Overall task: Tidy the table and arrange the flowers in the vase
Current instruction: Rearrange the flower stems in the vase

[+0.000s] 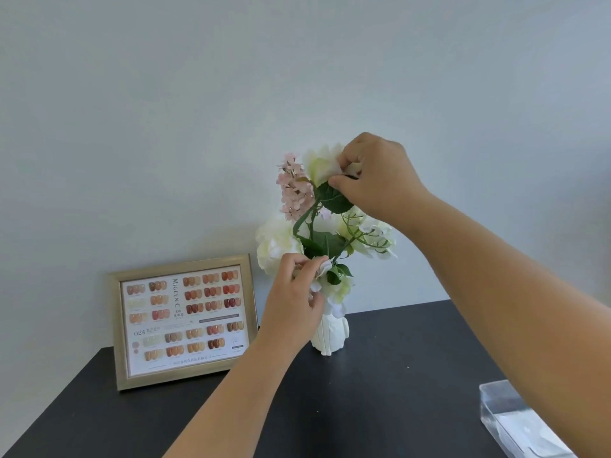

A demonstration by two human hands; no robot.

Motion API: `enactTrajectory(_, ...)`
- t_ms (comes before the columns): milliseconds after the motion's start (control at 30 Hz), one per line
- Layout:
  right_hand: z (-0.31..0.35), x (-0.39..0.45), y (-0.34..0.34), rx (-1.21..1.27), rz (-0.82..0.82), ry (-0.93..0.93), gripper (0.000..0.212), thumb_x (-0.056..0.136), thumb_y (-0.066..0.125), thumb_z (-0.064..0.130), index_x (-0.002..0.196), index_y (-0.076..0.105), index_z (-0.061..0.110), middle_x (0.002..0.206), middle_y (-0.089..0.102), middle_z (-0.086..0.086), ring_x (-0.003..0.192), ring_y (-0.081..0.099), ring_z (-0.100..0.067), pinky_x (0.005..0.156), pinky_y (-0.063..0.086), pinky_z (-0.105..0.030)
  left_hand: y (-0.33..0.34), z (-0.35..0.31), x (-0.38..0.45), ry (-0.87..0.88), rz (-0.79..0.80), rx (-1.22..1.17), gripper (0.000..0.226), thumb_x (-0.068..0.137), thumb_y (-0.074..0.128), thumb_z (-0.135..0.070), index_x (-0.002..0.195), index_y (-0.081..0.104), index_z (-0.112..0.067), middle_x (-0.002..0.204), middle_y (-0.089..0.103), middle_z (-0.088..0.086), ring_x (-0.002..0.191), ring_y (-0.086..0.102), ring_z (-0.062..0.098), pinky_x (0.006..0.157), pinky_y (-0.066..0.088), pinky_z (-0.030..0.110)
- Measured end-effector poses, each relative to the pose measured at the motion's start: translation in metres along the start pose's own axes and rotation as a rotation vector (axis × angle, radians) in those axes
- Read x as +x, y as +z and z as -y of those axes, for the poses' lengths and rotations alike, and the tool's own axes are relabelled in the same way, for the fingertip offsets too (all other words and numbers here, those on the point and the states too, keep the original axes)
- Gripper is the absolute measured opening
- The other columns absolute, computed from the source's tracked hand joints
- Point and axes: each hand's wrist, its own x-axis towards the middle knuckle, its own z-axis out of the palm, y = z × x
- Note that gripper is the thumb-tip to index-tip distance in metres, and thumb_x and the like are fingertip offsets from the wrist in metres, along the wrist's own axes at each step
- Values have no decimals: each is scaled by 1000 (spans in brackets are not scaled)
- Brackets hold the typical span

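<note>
We are working at a dark surface [380, 391] set against a pale wall, where a white vase [330, 335] is standing toward the far edge with the flowers [334, 226] rising out of it. Our right hand [377, 176] is reaching up to the tallest white bloom [320, 163], its grip pinching closed on the petals just above a green leaf [334, 198]. Our left hand [294, 295] is sitting lower, near the vase mouth, its grip closing on a small pale blossom [322, 269]. A pink flower spike [294, 186] is standing just left of the top bloom. To the left of the vase, a gold picture frame [183, 322] showing a nail colour chart is leaning upright. A clear plastic box [519, 421] is lying at the near right.
</note>
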Motion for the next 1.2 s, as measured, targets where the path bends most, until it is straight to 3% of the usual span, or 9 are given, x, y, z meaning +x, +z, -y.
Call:
enactTrajectory(267, 31, 20, -15, -153, 179, -164, 11, 79, 65, 16, 82, 70, 7, 91, 69, -8, 83, 59, -24, 56, 42, -22, 6, -12, 5, -150, 43, -282, 51, 85, 68, -10, 130, 57, -33, 126, 43, -9, 109, 46, -6, 86, 38, 3)
enactTrajectory(400, 29, 11, -7, -132, 267, -83, 10, 78, 67, 14, 83, 70, 5, 90, 69, -11, 77, 60, -23, 50, 37, -18, 14, -30, 9, -252, 10, -415, 58, 87, 67, -33, 139, 44, -34, 129, 45, -13, 117, 41, -9, 94, 36, 8)
enactTrajectory(500, 28, 12, -12, -81, 262, -16, 10, 78, 71, 19, 83, 71, 11, 78, 64, -2, 60, 51, -8, 39, 32, -9, 18, -34, 9, -342, 62, -759, 78, 85, 69, -38, 150, 28, -29, 143, 41, -13, 126, 48, 0, 99, 43, 18)
enactTrajectory(600, 31, 16, -24, -4, 169, 41, 6, 77, 74, 18, 80, 70, 15, 66, 54, 10, 53, 46, 0, 38, 32, -3, 23, -37, 4, -440, 137, -1065, 73, 86, 60, -26, 150, 26, -29, 143, 41, -19, 124, 50, -6, 92, 46, 12)
enactTrajectory(700, 35, 15, -36, 42, 130, 59, 12, 76, 74, 15, 72, 65, 21, 59, 52, 10, 44, 49, 7, 36, 30, -2, 23, -28, -2, -468, 113, -898, 57, 87, 54, -22, 143, 42, -29, 139, 51, -13, 120, 51, -8, 93, 45, 12)
enactTrajectory(800, 36, 7, -47, 57, 120, 62, 17, 76, 75, 15, 68, 63, 24, 54, 51, 8, 40, 46, 11, 35, 31, -4, 25, -14, -7, -417, 112, -556, 44, 94, 55, -29, 138, 49, -30, 143, 38, -9, 121, 43, -9, 109, 37, 29)
enactTrajectory(933, 34, -7, -62, 71, 38, 68, 22, 76, 75, 23, 65, 59, 33, 63, 57, 11, 51, 50, -1, 41, 35, -18, 31, -8, -13, -401, 210, -396, 55, 90, 59, -38, 142, 41, -43, 157, 12, -6, 140, 18, 17, 113, 22, 34)
enactTrajectory(1100, 27, -15, -72, 48, 26, 77, 18, 76, 75, 26, 69, 60, 34, 73, 59, 9, 53, 51, -7, 46, 33, -20, 34, -3, -11, -409, 338, -235, 61, 90, 52, -45, 147, 32, -46, 162, -4, -6, 145, 0, 20, 115, 15, 43)
enactTrajectory(1200, 24, -19, -78, 102, -36, 65, 13, 74, 76, 30, 74, 63, 32, 72, 57, 11, 41, 49, 0, 37, 34, -16, 37, -4, -11, -406, 371, -126, 66, 87, 48, -51, 147, 21, -54, 162, -8, -6, 145, -2, 24, 116, 14, 47)
